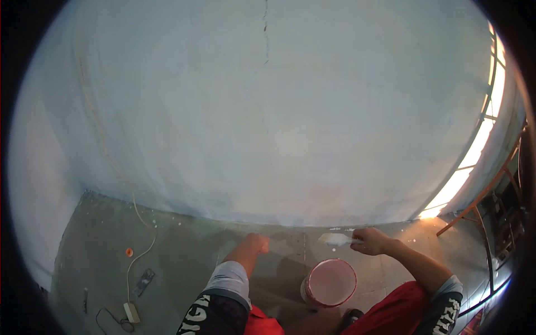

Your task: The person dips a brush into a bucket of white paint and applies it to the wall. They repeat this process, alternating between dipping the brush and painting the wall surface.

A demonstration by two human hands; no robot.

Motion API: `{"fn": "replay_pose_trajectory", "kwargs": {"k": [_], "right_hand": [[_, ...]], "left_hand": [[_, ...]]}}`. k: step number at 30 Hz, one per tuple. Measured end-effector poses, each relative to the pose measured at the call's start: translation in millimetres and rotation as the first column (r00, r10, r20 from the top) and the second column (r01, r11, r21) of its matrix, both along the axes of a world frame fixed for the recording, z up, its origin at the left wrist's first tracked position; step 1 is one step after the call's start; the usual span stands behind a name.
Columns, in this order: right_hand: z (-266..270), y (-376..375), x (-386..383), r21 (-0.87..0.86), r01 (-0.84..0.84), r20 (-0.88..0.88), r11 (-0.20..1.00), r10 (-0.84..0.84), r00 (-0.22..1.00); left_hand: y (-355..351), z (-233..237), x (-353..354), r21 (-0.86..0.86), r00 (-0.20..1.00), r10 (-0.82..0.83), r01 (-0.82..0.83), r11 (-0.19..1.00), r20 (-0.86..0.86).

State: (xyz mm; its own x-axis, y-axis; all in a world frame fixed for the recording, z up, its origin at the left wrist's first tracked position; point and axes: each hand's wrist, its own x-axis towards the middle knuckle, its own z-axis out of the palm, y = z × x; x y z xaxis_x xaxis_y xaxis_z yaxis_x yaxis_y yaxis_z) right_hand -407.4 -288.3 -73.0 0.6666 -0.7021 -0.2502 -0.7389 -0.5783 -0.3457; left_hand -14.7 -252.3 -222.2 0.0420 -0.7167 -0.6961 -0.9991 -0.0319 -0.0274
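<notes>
My right hand (pixel 371 241) is closed around the handle of a paintbrush (pixel 336 239). Its pale, coated bristles point left, above the floor near the wall's foot. Just below the brush stands a bucket (pixel 331 283) with a red-smeared rim and a pale inside; the level of its contents is hard to make out. To the left of the bucket, my left hand (pixel 257 244) is held out with fingers curled in, and nothing shows in it. Ahead rises a pale bluish wall (pixel 223 123) with a thin dark crack (pixel 266 28) near the top.
A cable (pixel 144 252) runs down the wall and over the floor to a white power strip (pixel 132 312). An orange ring-like item (pixel 129 252) and a dark flat object (pixel 145 282) lie at left. On the right are a bright window (pixel 466 159) and a metal frame (pixel 483 198).
</notes>
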Motion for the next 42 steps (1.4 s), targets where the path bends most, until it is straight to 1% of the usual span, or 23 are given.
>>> {"fn": "replay_pose_trajectory", "kwargs": {"k": [2,4,6,8,11,12,14,16,18,20,24,26,27,29,30,31,33,35,37,38,40,41,42], "right_hand": [[2.1,-1.4,6.2,0.001,-0.007,-0.003,1.0,0.007,1.0],[4.8,2.2,11.1,0.038,0.04,-0.04,0.998,-0.039,0.998],[-5.9,-2.3,11.6,0.008,0.002,-0.038,1.0,-0.002,0.999],[-8.0,-1.1,15.2,-0.012,-0.031,-0.033,0.999,0.03,0.999],[-6.3,-1.4,19.7,0.009,-0.028,-0.074,1.0,0.029,0.997],[-7.9,-3.1,18.8,-0.004,-0.034,-0.098,0.999,0.033,0.995],[-8.3,-3.3,19.1,-0.008,-0.04,-0.119,0.999,0.039,0.992],[-4.9,-1.4,22.4,0.021,0.016,-0.12,1.0,-0.014,0.993],[-4.7,-1.0,24.2,0.017,0.006,-0.108,1.0,-0.004,0.994],[-1.7,1.9,26.5,0.032,0.024,-0.136,0.999,-0.02,0.99],[2.7,5.6,27.9,0.037,0.029,-0.166,0.999,-0.022,0.986],[6.6,5.3,27.4,-0.008,-0.006,-0.211,1.0,0.004,0.977],[10.0,2.9,26.9,-0.008,-0.005,-0.214,1.0,0.003,0.977],[23.2,6.0,24.5,-0.059,-0.102,-0.303,0.993,0.08,0.95],[30.2,6.0,23.7,-0.037,-0.094,-0.313,0.995,0.078,0.946],[39.4,4.7,23.3,0.014,-0.115,-0.338,0.993,0.113,0.934],[54.5,12.8,23.5,0.129,-0.121,-0.35,0.984,0.159,0.923],[73.0,25.2,27.1,0.201,-0.084,-0.363,0.976,0.154,0.919],[81.1,36.1,32.8,0.273,-0.145,-0.375,0.951,0.244,0.894],[75.5,42.3,31.2,0.304,-0.127,-0.381,0.944,0.242,0.892],[61.7,55.6,27.9,0.269,-0.127,-0.372,0.955,0.225,0.9],[54.9,61.6,29.7,0.29,-0.113,-0.373,0.95,0.221,0.901],[46.8,67.5,32.8,0.317,-0.092,-0.442,0.944,0.233,0.866]], "left_hand": [[2.2,-2.8,7.5,-0.074,1.0,-0.01,0.009,0.997,-0.016],[10.7,-3.1,12.7,-0.077,1.0,0.002,-0.002,0.997,0.006],[13.8,1.7,21.3,-0.094,0.999,0.011,-0.007,0.996,0.034],[19.2,1.1,32.1,-0.114,0.999,-0.05,0.051,0.992,0.006],[17.4,8.3,34.6,-0.111,0.999,0.025,-0.023,0.994,0.02],[15.5,14.4,34.5,-0.102,0.999,0.026,-0.023,0.995,0.027],[18.4,32.8,29.2,-0.015,0.994,0.108,-0.109,0.994,-0.032],[23.7,34.6,30.0,-0.011,0.995,0.097,-0.097,0.995,-0.02],[26.2,37.0,31.0,-0.018,0.997,0.081,-0.081,0.997,-0.014],[27.7,38.9,33.0,0.043,0.989,0.149,-0.149,0.988,-0.017],[27.8,15.9,46.4,0.043,0.987,0.142,-0.139,0.989,-0.07],[26.5,11.4,49.3,0.13,0.967,0.237,-0.224,0.966,-0.093],[25.0,8.1,51.9,0.13,0.967,0.236,-0.222,0.966,-0.096],[34.7,29.9,46.2,0.037,0.993,0.109,-0.108,0.994,-0.034],[36.7,28.4,48.0,0.022,0.998,0.045,-0.044,0.999,-0.039],[38.8,22.8,50.1,0.014,0.998,-0.024,0.025,1.0,-0.051],[47.8,-10.9,57.9,-0.027,0.975,-0.203,0.201,0.979,-0.091],[73.2,-19.4,53.9,0.015,0.962,-0.24,0.244,0.97,-0.129],[91.2,-3.4,36.7,0.242,0.972,-0.223,0.234,0.942,-0.072],[102.6,-6.9,32.9,0.268,0.968,-0.234,0.251,0.93,-0.094],[121.7,-14.5,29.7,0.248,0.969,-0.203,0.234,0.94,-0.142],[123.2,-20.5,26.4,0.267,0.965,-0.212,0.247,0.932,-0.152],[124.1,-27.2,23.0,0.317,0.958,-0.247,0.282,0.906,-0.145]]}}
